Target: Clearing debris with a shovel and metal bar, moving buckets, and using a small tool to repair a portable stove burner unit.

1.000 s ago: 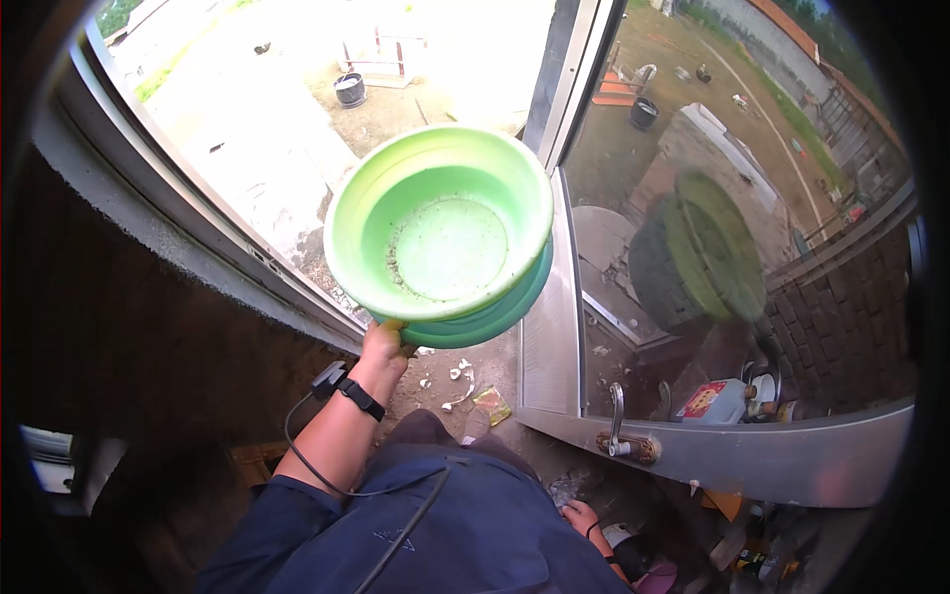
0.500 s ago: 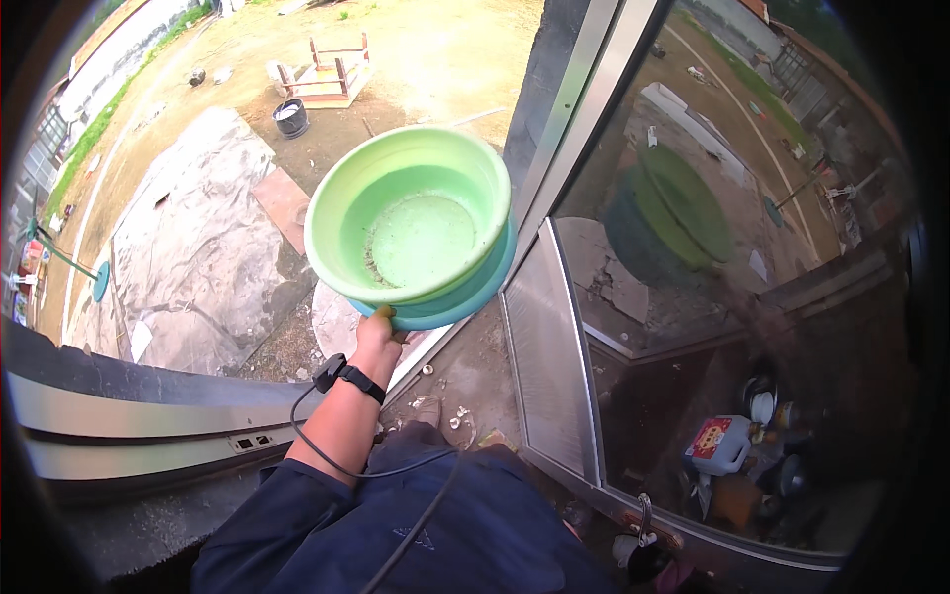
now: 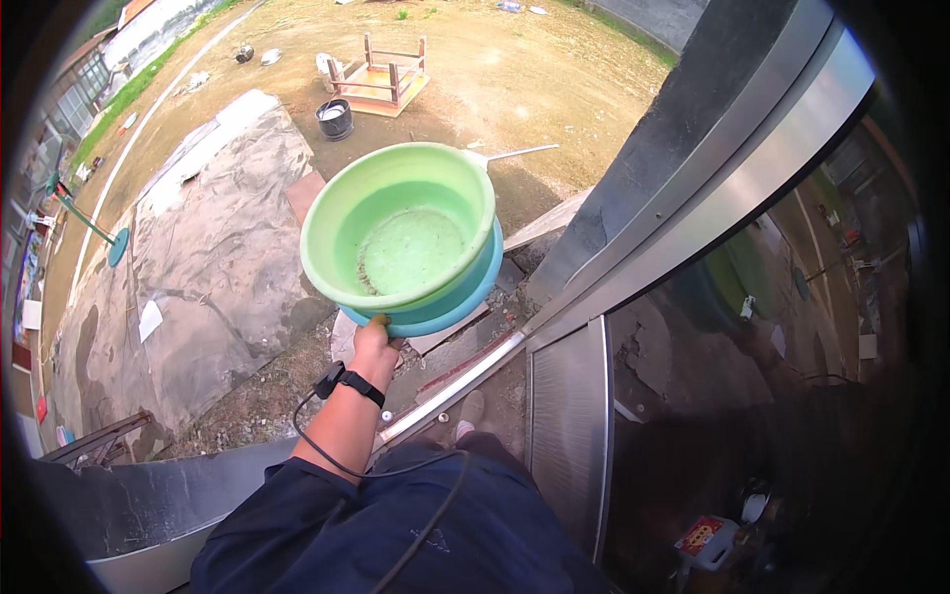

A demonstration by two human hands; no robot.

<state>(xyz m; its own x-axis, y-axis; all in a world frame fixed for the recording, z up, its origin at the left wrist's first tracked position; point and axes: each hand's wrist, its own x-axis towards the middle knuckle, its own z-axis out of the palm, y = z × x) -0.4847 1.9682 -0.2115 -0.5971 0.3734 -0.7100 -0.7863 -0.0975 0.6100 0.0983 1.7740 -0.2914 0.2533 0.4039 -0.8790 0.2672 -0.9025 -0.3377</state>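
Out in front of me, a light green plastic basin (image 3: 416,238) sits nested inside a blue basin (image 3: 435,319). Dirt specks cling to the green basin's inner bottom. My left hand (image 3: 374,345) grips the near rim of the stack, its thumb up against the edge and the other fingers hidden beneath. A black strap with a small device (image 3: 358,384) is on that wrist, and a cable runs from it across my dark shirt. My right hand is out of sight.
A metal-framed glass door (image 3: 569,426) and a dark post (image 3: 633,148) stand to my right. A pale threshold strip (image 3: 450,389) crosses near my feet. Beyond lie a wide dirty sheet (image 3: 208,247), a black bucket (image 3: 334,121) and an upturned table (image 3: 381,84).
I have moved forward toward the doorway, so the threshold is nearer my feet and more of the yard shows. The basins stay in my left hand.
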